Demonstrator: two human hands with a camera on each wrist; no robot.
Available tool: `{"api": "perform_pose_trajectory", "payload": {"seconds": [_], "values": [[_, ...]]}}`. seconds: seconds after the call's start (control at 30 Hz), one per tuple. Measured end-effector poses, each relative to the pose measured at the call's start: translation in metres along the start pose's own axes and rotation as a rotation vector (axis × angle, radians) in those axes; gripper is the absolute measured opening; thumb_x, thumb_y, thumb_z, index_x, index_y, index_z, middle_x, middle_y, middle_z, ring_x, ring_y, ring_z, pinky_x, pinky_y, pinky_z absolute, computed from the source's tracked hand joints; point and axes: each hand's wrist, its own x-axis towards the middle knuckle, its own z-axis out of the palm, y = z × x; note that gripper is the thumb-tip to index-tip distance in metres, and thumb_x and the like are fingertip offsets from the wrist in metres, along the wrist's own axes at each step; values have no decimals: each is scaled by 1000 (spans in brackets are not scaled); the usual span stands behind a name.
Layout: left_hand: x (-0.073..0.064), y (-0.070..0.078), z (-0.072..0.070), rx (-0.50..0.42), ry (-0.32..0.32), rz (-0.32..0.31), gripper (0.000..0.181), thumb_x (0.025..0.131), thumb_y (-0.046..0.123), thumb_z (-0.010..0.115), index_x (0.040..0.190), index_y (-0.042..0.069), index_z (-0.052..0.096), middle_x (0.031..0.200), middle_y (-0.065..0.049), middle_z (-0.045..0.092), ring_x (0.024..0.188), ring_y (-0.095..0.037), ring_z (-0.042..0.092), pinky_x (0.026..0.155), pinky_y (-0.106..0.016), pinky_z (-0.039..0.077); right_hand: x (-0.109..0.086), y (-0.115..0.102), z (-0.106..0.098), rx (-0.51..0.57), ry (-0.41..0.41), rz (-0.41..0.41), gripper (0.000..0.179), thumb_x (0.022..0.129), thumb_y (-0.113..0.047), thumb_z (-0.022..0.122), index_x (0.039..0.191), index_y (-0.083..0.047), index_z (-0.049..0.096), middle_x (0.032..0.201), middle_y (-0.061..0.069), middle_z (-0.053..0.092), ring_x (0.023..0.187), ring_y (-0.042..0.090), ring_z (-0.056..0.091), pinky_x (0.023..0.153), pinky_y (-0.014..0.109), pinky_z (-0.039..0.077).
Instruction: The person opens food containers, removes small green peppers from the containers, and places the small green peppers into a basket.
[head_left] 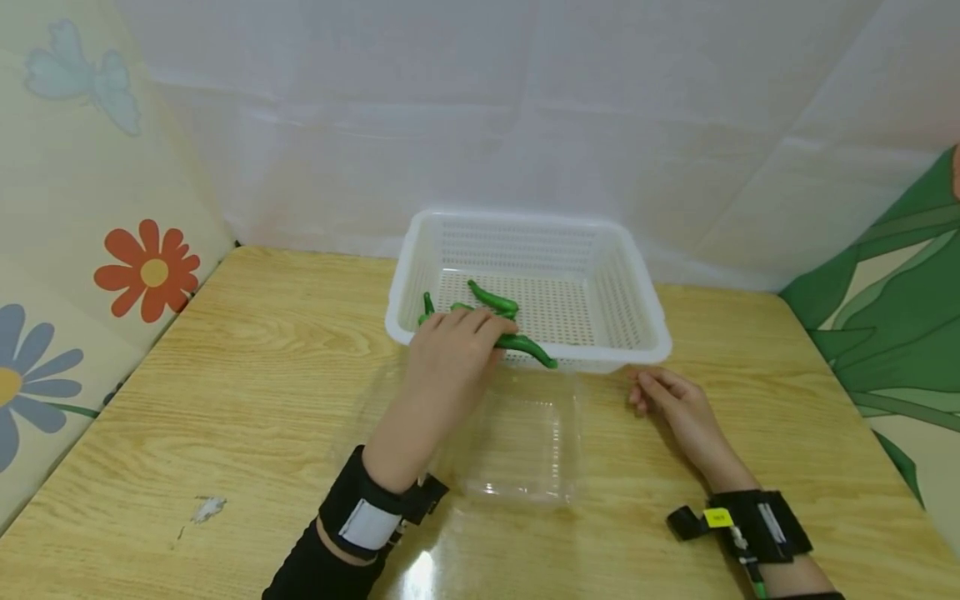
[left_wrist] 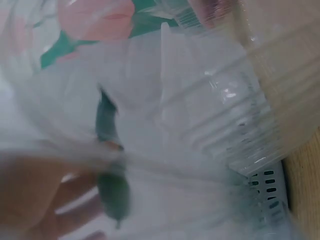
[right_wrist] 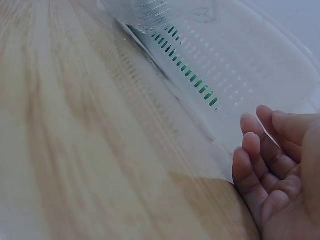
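My left hand (head_left: 453,358) pinches a green chili pepper (head_left: 528,346) over the front rim of a white plastic basket (head_left: 600,357). In the left wrist view, clear plastic partly blurs the pepper (left_wrist: 114,195) and fingers. Several more green chili peppers (head_left: 491,297) lie in the left part of the basket, some hidden behind my left hand. A clear plastic box (head_left: 525,442) stands open on the table, just in front of the basket. My right hand (head_left: 682,408) stays near the basket's front right corner, its fingers loosely curled around nothing.
The wooden table (head_left: 262,358) carries a pale worn patch (head_left: 208,508) at its left front. A white sheet (head_left: 525,108) hangs behind the basket. Printed panels with flowers (head_left: 150,271) and green leaves (head_left: 900,325) stand at the sides.
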Motion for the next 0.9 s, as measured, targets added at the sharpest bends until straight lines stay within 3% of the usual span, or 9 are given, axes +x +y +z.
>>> {"api": "perform_pose_trajectory", "payload": {"seconds": [0.2, 0.43, 0.67, 0.9], "values": [[0, -7, 0, -5, -23, -41, 25, 90, 21, 75, 114, 19, 70, 112, 2, 70, 104, -21, 65, 85, -35, 51, 0, 0, 0, -1, -2, -4, 38, 105, -19, 51, 114, 17, 58, 83, 0, 65, 73, 8, 61, 65, 19, 53], [-1, -15, -2, -20, 14, -48, 26, 88, 17, 77, 113, 18, 71, 108, 1, 71, 97, -21, 66, 77, -34, 52, 0, 1, -1, -11, -4, -9, 37, 105, -19, 50, 114, 16, 58, 83, 0, 65, 73, 8, 61, 65, 19, 53], [-1, -18, -5, -29, -36, -83, 29, 89, 19, 76, 118, 17, 70, 112, -1, 70, 101, -22, 65, 84, -36, 52, 0, 0, 1, -1, 2, -1, 35, 105, -18, 50, 113, 15, 60, 83, 0, 66, 73, 8, 61, 63, 20, 53], [-1, -17, -6, -27, -52, -100, 29, 90, 21, 75, 118, 16, 70, 111, -1, 70, 99, -22, 65, 83, -37, 52, 0, 0, 0, 1, 0, -3, 36, 105, -18, 51, 113, 16, 59, 83, 1, 66, 73, 8, 61, 64, 20, 53]]}}
